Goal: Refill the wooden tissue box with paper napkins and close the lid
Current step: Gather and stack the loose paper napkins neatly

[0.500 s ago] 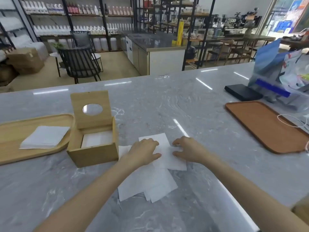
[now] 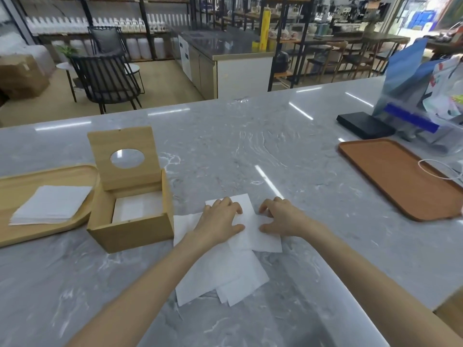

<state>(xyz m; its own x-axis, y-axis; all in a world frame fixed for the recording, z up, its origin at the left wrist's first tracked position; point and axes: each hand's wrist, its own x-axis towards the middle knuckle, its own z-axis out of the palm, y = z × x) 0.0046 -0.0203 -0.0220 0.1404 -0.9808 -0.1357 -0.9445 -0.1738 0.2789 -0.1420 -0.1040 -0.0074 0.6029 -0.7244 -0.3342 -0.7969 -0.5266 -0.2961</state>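
Note:
The wooden tissue box (image 2: 130,231) stands left of centre on the grey marble counter, its lid (image 2: 124,159) with a round hole raised upright at the back. White napkins (image 2: 136,205) lie inside it. Loose white napkins (image 2: 225,274) are spread on the counter just right of the box. My left hand (image 2: 220,219) and my right hand (image 2: 280,216) both press flat on the topmost napkin (image 2: 250,234), fingers apart, thumbs facing each other. Neither hand grips anything.
A light wooden tray (image 2: 50,176) left of the box carries a stack of white napkins (image 2: 51,205). A brown tray (image 2: 400,179) lies at the right with a white cable on it. Behind it are a black slab (image 2: 363,125) and blue-and-white bags (image 2: 421,96).
Both hands stay on the top napkin in nearly the same place; the napkin pile and box have not visibly moved.

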